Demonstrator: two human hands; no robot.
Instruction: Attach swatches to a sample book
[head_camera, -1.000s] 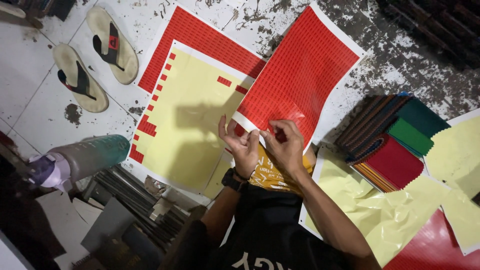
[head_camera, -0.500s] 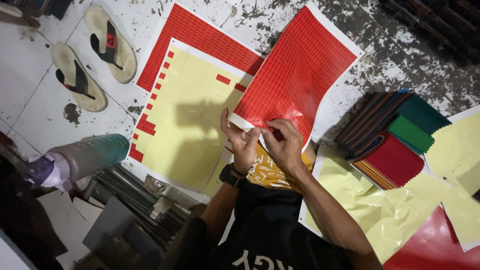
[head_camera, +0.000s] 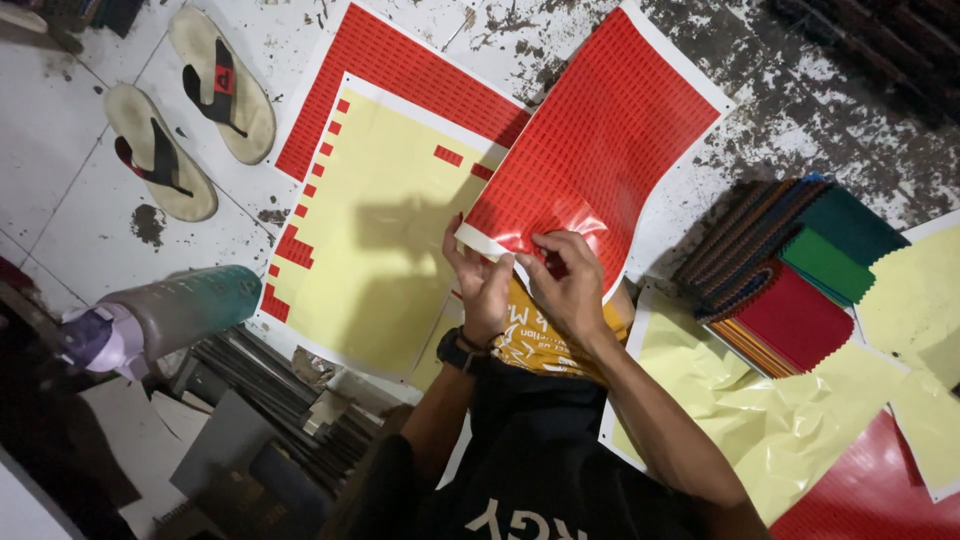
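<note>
The near edge of the red label sheet (head_camera: 600, 150) is partly covered by both hands, so the exact contact point at its white border cannot be made out. The small labels on the sheet are too fine to tell apart. The lower frame is taken up by the person's dark shirt, which hides the floor (head_camera: 60, 180) beneath it. An orange printed item (head_camera: 535, 340) shows only in part below the hands.

Left of the red label sheet lies the yellow backing sheet (head_camera: 380, 230), mostly stripped, with red labels remaining along its left edge; its upper right corner runs under the red label sheet. A second red sheet (head_camera: 390, 70) lies under the yellow backing sheet, above and left. Right of the red label sheet a stack of coloured fabric swatches (head_camera: 800, 270) sits near it — bare floor lies between them. Two sandals (head_camera: 190, 110) rest well to the left. A pale bottle (head_camera: 165, 315) lies below the yellow backing sheet's left corner.

The left hand (head_camera: 485, 285) — a dark watch on its wrist — is raised with fingers extended, fingertips pinching the sheet's lower left corner. The right hand (head_camera: 570, 285) is curled, fingers pressed on the same edge, just beside the left hand.
</note>
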